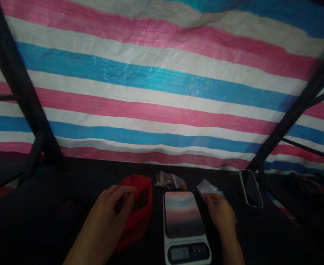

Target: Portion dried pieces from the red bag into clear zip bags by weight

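Observation:
On the left stands a red bag (144, 221), its mouth open and dark brown bits (141, 198) showing inside. My left hand (113, 204) is at its rim, thumb and forefinger closed on the edge. A kitchen scale (184, 215) with a shiny metal plate lies between my hands, nothing on the plate; I cannot read its display. To its right my right hand (219, 211) has curled fingers pinching a clear plastic bag (208, 187), partly hidden beneath the hand. Behind the scale lie small clear bags (167, 180) with brownish contents.
A phone (250, 188) rests on the black table (90, 176) at the right. Dark metal posts (26, 92) rise on both sides, in front of a striped plastic sheet (156, 106). Colourful cords or similar items (316, 187) lie at the far right, too dim to make out.

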Available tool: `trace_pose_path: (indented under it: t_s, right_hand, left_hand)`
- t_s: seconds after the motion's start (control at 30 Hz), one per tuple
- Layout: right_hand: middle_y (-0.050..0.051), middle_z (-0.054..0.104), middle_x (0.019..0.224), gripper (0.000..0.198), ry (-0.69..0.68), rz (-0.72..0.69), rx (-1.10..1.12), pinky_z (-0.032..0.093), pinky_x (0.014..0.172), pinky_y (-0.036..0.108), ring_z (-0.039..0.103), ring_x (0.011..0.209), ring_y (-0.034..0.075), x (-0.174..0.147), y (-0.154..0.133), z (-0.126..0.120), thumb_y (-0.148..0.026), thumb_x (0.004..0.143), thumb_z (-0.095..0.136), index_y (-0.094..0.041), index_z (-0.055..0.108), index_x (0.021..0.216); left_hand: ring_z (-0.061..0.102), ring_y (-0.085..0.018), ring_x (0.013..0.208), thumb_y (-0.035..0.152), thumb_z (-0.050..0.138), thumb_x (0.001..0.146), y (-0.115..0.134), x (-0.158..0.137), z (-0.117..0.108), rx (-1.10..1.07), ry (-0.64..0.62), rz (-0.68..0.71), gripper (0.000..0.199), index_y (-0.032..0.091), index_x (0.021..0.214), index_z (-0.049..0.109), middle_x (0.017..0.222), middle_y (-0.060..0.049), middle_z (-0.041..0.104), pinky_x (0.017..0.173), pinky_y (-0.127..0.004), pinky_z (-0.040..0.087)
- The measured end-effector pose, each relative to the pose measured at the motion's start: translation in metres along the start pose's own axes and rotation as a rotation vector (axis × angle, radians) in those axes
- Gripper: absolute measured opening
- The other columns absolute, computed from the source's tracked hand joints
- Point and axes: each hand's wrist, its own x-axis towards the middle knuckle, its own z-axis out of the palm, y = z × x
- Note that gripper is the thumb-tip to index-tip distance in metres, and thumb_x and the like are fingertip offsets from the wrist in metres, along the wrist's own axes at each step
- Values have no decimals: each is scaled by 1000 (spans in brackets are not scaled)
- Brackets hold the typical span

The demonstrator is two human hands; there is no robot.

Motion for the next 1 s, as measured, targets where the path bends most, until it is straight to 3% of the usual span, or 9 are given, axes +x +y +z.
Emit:
trace_pose_path:
  t_s: [0.17, 0.27, 0.4, 0.47, 0.6, 0.7, 0.8, 0.9, 1.0]
  right_hand:
    - [19, 81, 94, 48, 38, 8, 85, 53, 74, 46, 76, 85, 38, 6, 3, -21, -58, 85, 49, -25, 83, 81]
    - [16, 80, 97, 54, 40, -24, 229, 56, 79, 42, 75, 91, 34, 4, -19, -33, -64, 88, 50, -22, 85, 88]
    - [11, 82, 102, 50, -148, -84, 718, 56, 88, 39, 74, 100, 31, -16, -75, -35, -65, 86, 66, -20, 85, 99]
    - [9, 82, 98, 47, -294, -139, 845, 57, 82, 36, 74, 94, 28, -31, -102, -30, -64, 87, 70, -21, 84, 101]
    - [6, 80, 84, 40, -400, -226, 871, 53, 70, 31, 69, 76, 22, -58, -134, -17, -59, 88, 73, -22, 84, 99]
    - [6, 79, 85, 38, -401, -264, 852, 53, 72, 31, 68, 77, 22, -68, -143, -12, -58, 91, 70, -22, 84, 96]
    - [7, 79, 91, 39, -415, -262, 871, 56, 75, 32, 69, 81, 23, -74, -147, -10, -57, 91, 69, -22, 82, 100]
    - [4, 75, 88, 40, -339, -223, 907, 57, 74, 31, 67, 78, 21, -79, -151, -8, -55, 89, 72, -22, 75, 112]
    - [3, 71, 91, 35, -294, -218, 932, 55, 75, 29, 66, 80, 19, -82, -155, -6, -53, 89, 73, -23, 69, 107]
  left_hand:
    - [71, -32, 94, 51, 58, 85, 8, 0, 5, -38, -29, 18, 32, 30, 87, 81, 95, -6, 77, 87, -45, 54]
    - [73, -30, 98, 55, 58, 89, 22, -7, 15, -148, -75, 22, 34, 30, 88, 81, 99, -5, 79, 90, -41, 55]
    - [75, -26, 92, 58, 62, 89, 47, -24, 40, -405, -263, -119, 37, 28, 104, 79, 97, -4, 79, 83, -35, 58]
    - [73, -24, 85, 55, 65, 88, 56, -30, 53, -516, -331, -168, 41, 26, 115, 75, 98, -5, 78, 75, -34, 57]
    - [68, -20, 81, 52, 63, 92, 61, -30, 58, -615, -262, -149, 35, 22, 107, 75, 93, -4, 75, 72, -29, 53]
    - [62, -18, 75, 56, 62, 92, 61, -26, 47, -601, -227, -161, 37, 21, 94, 74, 82, -2, 70, 68, -28, 49]
    - [62, -19, 77, 56, 62, 91, 59, -23, 38, -608, -236, -174, 37, 21, 94, 73, 83, -2, 70, 69, -29, 48]
    - [64, -20, 78, 56, 60, 91, 57, -22, 34, -575, -228, -176, 37, 22, 95, 73, 84, -3, 72, 69, -30, 48]
    - [69, -23, 81, 52, 58, 93, 54, -23, 32, -451, -147, -153, 33, 23, 95, 73, 86, -4, 75, 73, -33, 50]
